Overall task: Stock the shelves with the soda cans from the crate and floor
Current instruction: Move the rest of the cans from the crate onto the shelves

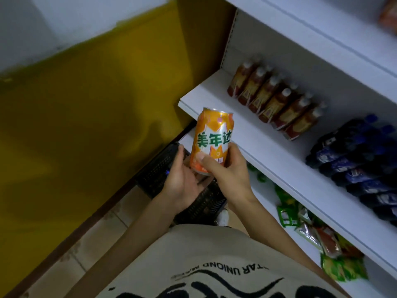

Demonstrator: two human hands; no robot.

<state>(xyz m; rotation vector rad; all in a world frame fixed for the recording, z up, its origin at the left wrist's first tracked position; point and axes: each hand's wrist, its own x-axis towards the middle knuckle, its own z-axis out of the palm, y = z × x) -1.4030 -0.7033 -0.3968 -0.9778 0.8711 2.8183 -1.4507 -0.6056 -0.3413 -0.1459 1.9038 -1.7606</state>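
While the right hand (pixel 227 168) fingers pinch the upright orange soda can (pixel 211 139), left hand (pixel 182 177) spread beneath, the white shelf (pixel 268 151) lies just right.

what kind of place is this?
Likely a small shop. White shelving holds rows of identical red-labelled bottles and blue bottles, with snack packets below; a black crate sits on the floor.

An orange aluminium soda can (pixel 211 139) with green Chinese lettering on a white starburst label is held nearly upright, top tilted slightly away, just in front of the edge of a white shelf board (pixel 268 155). Below it sits a black perforated plastic crate (pixel 154 171) on the floor.
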